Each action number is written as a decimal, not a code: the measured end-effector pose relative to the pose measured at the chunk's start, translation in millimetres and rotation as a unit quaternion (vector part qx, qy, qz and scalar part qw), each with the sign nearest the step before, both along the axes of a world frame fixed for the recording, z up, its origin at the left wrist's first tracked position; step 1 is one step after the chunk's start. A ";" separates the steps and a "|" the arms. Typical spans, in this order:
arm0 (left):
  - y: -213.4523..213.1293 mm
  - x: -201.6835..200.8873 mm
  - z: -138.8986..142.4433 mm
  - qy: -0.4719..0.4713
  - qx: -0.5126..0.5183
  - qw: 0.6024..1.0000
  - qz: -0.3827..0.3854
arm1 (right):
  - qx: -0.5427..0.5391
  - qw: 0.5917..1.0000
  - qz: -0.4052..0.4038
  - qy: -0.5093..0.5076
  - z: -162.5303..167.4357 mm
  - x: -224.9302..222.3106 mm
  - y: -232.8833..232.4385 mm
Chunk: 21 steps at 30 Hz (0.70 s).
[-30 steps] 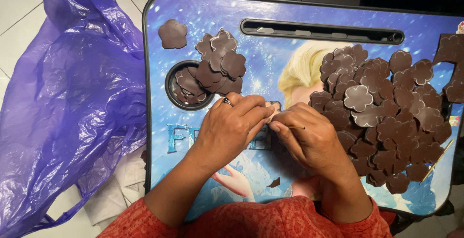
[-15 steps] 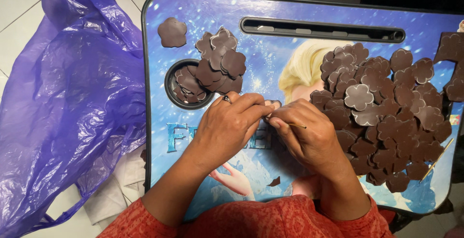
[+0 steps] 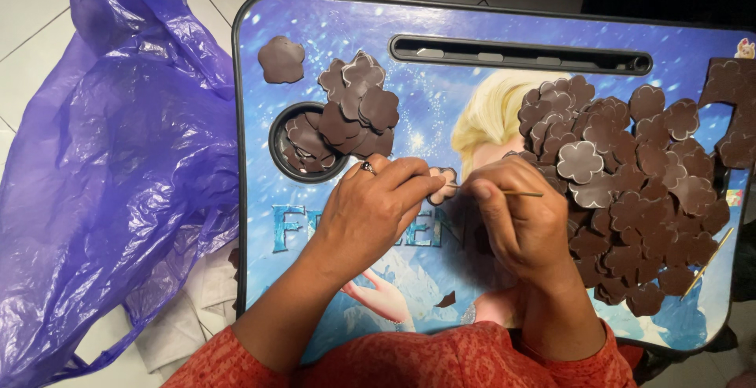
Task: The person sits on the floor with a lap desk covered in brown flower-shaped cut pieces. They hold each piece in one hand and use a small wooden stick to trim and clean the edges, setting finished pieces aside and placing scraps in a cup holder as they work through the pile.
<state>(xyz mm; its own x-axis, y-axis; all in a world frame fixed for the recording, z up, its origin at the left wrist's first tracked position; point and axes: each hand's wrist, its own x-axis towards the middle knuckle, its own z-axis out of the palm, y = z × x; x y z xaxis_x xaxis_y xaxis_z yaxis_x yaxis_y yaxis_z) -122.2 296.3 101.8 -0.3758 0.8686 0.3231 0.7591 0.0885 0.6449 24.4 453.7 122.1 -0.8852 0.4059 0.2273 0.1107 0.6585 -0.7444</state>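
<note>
A blue lap table (image 3: 425, 120) with a cartoon print lies under both hands. My left hand (image 3: 370, 211), a ring on one finger, pinches a small brown flower-shaped cutout (image 3: 443, 183) at its fingertips. My right hand (image 3: 520, 222) holds a thin stick (image 3: 516, 193) whose tip meets that cutout. A big heap of brown flower cutouts (image 3: 630, 191) lies right of my right hand. A smaller pile of flower cutouts (image 3: 358, 108) sits above my left hand, partly spilling into the round cup recess (image 3: 303, 144).
A crumpled purple plastic bag (image 3: 110, 167) fills the tiled floor on the left, with white cloth (image 3: 185, 317) under it. A single cutout (image 3: 281, 59) lies at the table's top left. A second thin stick (image 3: 709, 262) rests near the right edge. A long slot (image 3: 520, 55) runs along the top.
Both hands stay together at the table's middle; the fingers have shifted slightly on the small cutout. Nothing else has moved.
</note>
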 end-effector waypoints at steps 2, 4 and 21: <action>0.8 1.6 1.4 0.054 -0.009 0.998 -0.005 | 0.007 0.998 -0.058 0.002 0.2 -0.5 1.7; 0.1 8.3 4.5 0.107 -0.029 0.994 0.000 | 0.009 0.998 -0.055 -0.017 0.7 -1.1 2.2; 7.8 16.3 10.2 0.125 -0.043 0.991 0.019 | 0.062 0.996 -0.068 0.021 -0.5 -1.9 9.6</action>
<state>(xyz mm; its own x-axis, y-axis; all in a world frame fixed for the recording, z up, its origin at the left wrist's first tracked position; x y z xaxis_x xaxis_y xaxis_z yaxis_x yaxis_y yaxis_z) -105.9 304.2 112.0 -0.3257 0.8840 0.3353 0.8893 0.1660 0.4263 22.5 463.3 121.6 -0.8128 0.4874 0.3190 0.1755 0.7271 -0.6637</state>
